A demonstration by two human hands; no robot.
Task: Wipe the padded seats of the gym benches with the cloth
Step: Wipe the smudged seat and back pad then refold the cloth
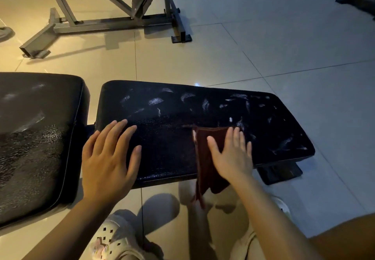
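The dark red cloth [205, 158] lay centre-right in the frame, flat under the right hand [231, 154], its long axis running across the seat pad [203, 109] and off the near edge. Fingers straight, pressing. White smears lay beyond the fingertips, toward the pad's right end. The left hand [109, 158] rested spread and empty on the pad's left end, beside the second pad [36, 138]. Nothing blocked the stroke.

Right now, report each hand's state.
Left hand: open, flat on the black bench pad.
Right hand: open, pressing the dark red cloth onto it.
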